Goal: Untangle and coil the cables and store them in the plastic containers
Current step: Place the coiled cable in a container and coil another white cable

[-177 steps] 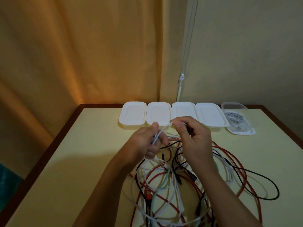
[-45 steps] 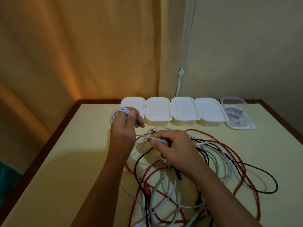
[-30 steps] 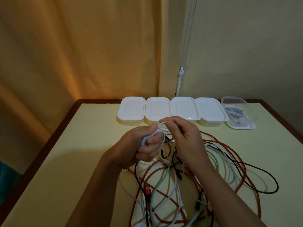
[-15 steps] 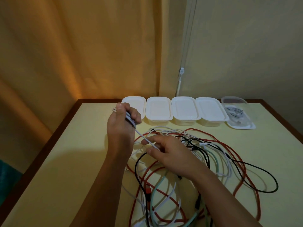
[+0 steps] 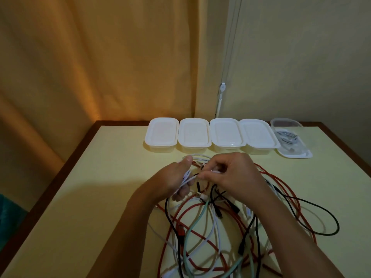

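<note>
No text, label, brand, number or sign can be read anywhere in this view.
</note>
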Tool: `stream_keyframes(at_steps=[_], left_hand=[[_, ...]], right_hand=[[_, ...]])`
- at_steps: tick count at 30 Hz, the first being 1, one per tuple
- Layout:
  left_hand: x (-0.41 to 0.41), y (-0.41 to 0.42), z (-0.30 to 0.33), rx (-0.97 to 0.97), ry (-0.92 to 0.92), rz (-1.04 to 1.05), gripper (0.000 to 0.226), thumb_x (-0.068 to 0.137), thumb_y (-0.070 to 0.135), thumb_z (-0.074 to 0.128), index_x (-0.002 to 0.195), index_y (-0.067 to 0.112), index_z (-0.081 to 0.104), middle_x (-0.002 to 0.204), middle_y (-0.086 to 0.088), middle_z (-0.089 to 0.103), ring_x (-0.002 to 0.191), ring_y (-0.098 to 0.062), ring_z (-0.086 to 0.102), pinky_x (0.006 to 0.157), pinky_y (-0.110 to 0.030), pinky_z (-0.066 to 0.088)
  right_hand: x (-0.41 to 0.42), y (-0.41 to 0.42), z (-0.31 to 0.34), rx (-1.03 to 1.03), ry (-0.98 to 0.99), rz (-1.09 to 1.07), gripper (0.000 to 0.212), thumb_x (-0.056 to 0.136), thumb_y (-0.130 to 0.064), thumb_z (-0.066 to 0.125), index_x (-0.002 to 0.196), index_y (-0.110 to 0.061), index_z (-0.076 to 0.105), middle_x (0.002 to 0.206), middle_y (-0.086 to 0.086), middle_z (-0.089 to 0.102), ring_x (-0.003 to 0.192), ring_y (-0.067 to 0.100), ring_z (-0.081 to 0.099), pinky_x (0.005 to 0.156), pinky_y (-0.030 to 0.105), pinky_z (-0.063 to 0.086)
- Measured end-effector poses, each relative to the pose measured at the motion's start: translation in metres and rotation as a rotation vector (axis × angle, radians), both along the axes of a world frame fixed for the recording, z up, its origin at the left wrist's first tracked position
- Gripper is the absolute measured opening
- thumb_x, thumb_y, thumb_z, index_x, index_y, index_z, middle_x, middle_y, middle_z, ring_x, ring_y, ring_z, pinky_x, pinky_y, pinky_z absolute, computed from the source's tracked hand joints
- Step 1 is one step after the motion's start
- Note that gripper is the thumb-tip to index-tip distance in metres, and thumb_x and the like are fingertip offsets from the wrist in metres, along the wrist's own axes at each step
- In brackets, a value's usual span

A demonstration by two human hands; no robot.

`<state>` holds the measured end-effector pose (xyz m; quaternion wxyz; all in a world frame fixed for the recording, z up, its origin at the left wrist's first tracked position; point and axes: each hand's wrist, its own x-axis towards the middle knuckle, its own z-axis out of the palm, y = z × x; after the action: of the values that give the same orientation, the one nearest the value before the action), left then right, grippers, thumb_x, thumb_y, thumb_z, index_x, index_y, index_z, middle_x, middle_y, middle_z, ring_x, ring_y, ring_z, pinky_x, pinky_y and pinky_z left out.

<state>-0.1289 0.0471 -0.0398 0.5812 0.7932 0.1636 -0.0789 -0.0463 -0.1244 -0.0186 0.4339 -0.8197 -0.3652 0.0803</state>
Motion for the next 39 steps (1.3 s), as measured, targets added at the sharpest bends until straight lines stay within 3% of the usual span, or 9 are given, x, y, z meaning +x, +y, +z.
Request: stream_keyframes(at_steps=[6, 10, 14, 17, 21, 25, 30, 33, 39], left_hand=[[-0.005, 0.003, 0.017, -0.731, -0.073, -0.322, 0.051, 0.100, 0.048, 0.025, 0.062, 0.016, 0.038, 0.040, 0.007, 0.030, 0.034, -0.007, 0.021, 0.035, -0.020, 0.016], [-0.005, 0.010, 0.018, -1.050, -0.245, -0.292, 0.048, 0.101, 0.039, 0.029, 0.059, 0.020, 0.044, 0.039, 0.008, 0.028, 0.034, -0.009, 0.019, 0.038, -0.022, 0.015], [-0.002, 0.007, 0.021, -1.232, -0.515, -0.115, 0.043, 0.100, 0.034, 0.031, 0.063, 0.019, 0.045, 0.043, 0.007, 0.031, 0.037, -0.009, 0.024, 0.042, -0.023, 0.022], [0.000, 0.002, 0.026, -1.190, -0.736, 0.242, 0.041, 0.101, 0.031, 0.030, 0.064, 0.020, 0.042, 0.046, 0.007, 0.035, 0.039, -0.008, 0.030, 0.044, -0.022, 0.028], [0.008, 0.006, 0.022, -0.851, -0.904, 0.561, 0.038, 0.106, 0.023, 0.027, 0.072, 0.015, 0.043, 0.055, 0.002, 0.039, 0.051, -0.013, 0.036, 0.053, -0.026, 0.036], [0.010, 0.012, 0.007, -0.056, -0.739, 0.675, 0.045, 0.105, 0.023, 0.031, 0.071, 0.011, 0.056, 0.062, -0.007, 0.055, 0.063, -0.017, 0.050, 0.064, -0.031, 0.041], [0.012, 0.000, -0.005, 0.276, -0.431, 0.455, 0.051, 0.107, 0.031, 0.034, 0.071, 0.003, 0.058, 0.065, -0.009, 0.060, 0.059, -0.012, 0.055, 0.061, -0.024, 0.044], [0.009, -0.006, 0.001, 0.199, -0.332, 0.279, 0.049, 0.107, 0.033, 0.032, 0.072, 0.010, 0.057, 0.058, -0.003, 0.058, 0.053, -0.012, 0.053, 0.056, -0.023, 0.044], [0.004, -0.006, 0.016, -0.319, -0.142, -0.002, 0.057, 0.105, 0.046, 0.021, 0.066, 0.011, 0.043, 0.045, 0.000, 0.029, 0.037, -0.011, 0.025, 0.040, -0.020, 0.025]], right_hand=[[0.006, 0.001, -0.006, 0.229, -0.086, -0.028, 0.004, 0.087, -0.030, 0.076, 0.087, -0.028, 0.079, 0.083, -0.017, 0.074, 0.083, 0.005, 0.069, 0.075, 0.033, 0.056], [0.007, 0.003, -0.016, 0.179, -0.037, -0.021, 0.018, 0.100, -0.028, 0.061, 0.098, -0.024, 0.078, 0.076, -0.028, 0.068, 0.076, -0.004, 0.064, 0.066, 0.013, 0.043], [-0.002, 0.015, -0.021, 0.092, -0.024, 0.033, 0.024, 0.103, -0.031, 0.053, 0.112, -0.032, 0.075, 0.079, -0.031, 0.068, 0.080, -0.008, 0.063, 0.068, 0.016, 0.042], [-0.009, 0.024, -0.022, -0.029, -0.034, 0.097, 0.029, 0.105, -0.030, 0.050, 0.127, -0.033, 0.069, 0.061, -0.038, 0.054, 0.066, -0.014, 0.053, 0.063, 0.014, 0.035], [-0.017, 0.026, -0.019, -0.170, -0.069, 0.208, 0.027, 0.102, -0.033, 0.054, 0.124, -0.034, 0.070, 0.068, -0.017, 0.062, 0.064, -0.004, 0.054, 0.063, 0.028, 0.044], [-0.019, 0.025, -0.016, -0.107, -0.141, 0.178, 0.024, 0.099, -0.029, 0.057, 0.116, -0.032, 0.074, 0.087, -0.005, 0.075, 0.074, 0.007, 0.062, 0.071, 0.037, 0.054], [-0.012, 0.024, -0.016, 0.076, -0.299, 0.015, 0.017, 0.089, -0.027, 0.073, 0.102, -0.035, 0.079, 0.070, -0.014, 0.065, 0.065, 0.008, 0.057, 0.060, 0.030, 0.048], [-0.004, 0.022, -0.017, 0.167, -0.352, -0.076, 0.014, 0.081, -0.026, 0.082, 0.093, -0.030, 0.080, 0.071, -0.013, 0.059, 0.065, 0.008, 0.054, 0.059, 0.030, 0.047], [0.005, 0.019, -0.012, 0.301, -0.367, -0.003, 0.016, 0.087, -0.018, 0.073, 0.102, -0.019, 0.077, 0.087, -0.009, 0.067, 0.084, 0.006, 0.059, 0.075, 0.018, 0.045]])
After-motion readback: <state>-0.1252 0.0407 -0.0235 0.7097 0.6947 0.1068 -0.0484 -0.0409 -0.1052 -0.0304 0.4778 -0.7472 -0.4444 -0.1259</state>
